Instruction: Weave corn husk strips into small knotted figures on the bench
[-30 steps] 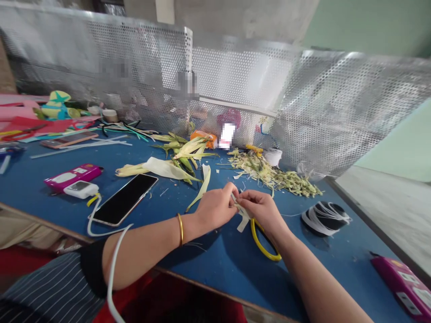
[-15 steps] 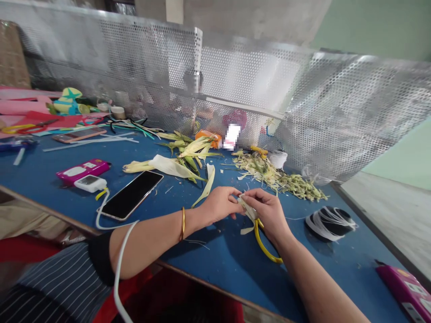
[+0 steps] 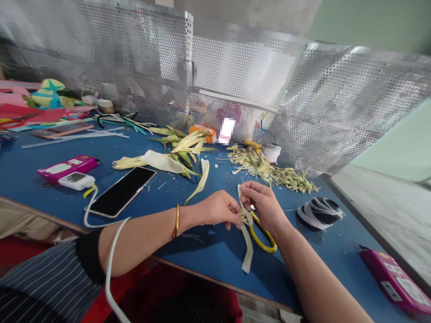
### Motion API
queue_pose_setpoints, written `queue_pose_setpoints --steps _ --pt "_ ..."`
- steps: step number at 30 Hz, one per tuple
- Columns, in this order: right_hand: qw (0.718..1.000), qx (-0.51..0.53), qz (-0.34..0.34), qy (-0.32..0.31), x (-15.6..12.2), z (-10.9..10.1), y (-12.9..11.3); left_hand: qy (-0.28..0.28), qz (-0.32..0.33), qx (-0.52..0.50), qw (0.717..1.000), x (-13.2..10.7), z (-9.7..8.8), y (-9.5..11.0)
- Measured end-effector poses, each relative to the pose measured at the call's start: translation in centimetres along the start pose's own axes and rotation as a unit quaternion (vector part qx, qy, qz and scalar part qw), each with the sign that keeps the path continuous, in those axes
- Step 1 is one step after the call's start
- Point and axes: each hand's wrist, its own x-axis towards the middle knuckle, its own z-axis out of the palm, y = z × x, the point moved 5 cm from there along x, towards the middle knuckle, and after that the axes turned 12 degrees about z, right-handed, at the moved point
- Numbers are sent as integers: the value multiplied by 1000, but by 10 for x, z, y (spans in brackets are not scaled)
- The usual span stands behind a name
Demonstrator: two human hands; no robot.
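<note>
My left hand [image 3: 220,210], with a gold bangle at its wrist, pinches a small folded bundle of pale corn husk [image 3: 245,216]. A husk strip [image 3: 248,253] hangs down from that bundle towards me. My right hand [image 3: 262,202] is closed at the thumb and fingers on the strip's upper end, which sticks up above the fingertips. Just under the right hand lie scissors with yellow handles [image 3: 269,248]; their blades are mostly hidden. Beyond the hands a loose curved husk [image 3: 202,181] rests on the blue table [image 3: 215,264].
Behind are a pile of corn husks [image 3: 168,161] and a heap of husk pieces [image 3: 269,168]. A black spool of white thread [image 3: 318,214] stands right. A phone [image 3: 123,192], a cabled white device [image 3: 77,180] and magenta boxes [image 3: 392,273] lie around. A perforated metal screen [image 3: 232,63] borders the back.
The husk between my hands has been turned, and a long strip now hangs down from it. My right hand has shifted slightly up and left, and the whole view has moved a little.
</note>
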Motion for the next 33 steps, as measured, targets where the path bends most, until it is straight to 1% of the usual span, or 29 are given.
queue_pose_setpoints --steps 3,8,10,15,17,20,23,25,27,30,33 --pt "999 28 -15 -8 -1 3 -2 -10 9 8 1000 1 0 -2" --pt "996 58 -69 15 -4 1 -10 -17 18 23 999 2 -4 1" --pt "994 66 -78 22 -6 0 -12 -19 22 28 999 1 -5 2" --pt "994 85 -60 22 -5 2 -8 -35 33 57 997 1 -4 3" --pt "993 93 -51 41 -3 1 -4 -33 36 90 995 1 -3 4" --pt "987 131 -34 82 0 -4 2 -23 39 167 985 1 -3 6" --pt "980 174 -19 97 2 -7 6 -52 52 213 974 1 0 8" --pt "975 198 -23 97 2 -8 6 -74 60 197 976 2 1 6" --pt "968 221 -42 107 2 -11 5 -82 61 144 984 2 1 3" --pt "955 251 -76 137 1 -16 1 -73 46 52 995 3 -1 1" --pt "945 269 -98 160 2 -21 0 -52 15 -7 999 2 -2 2"
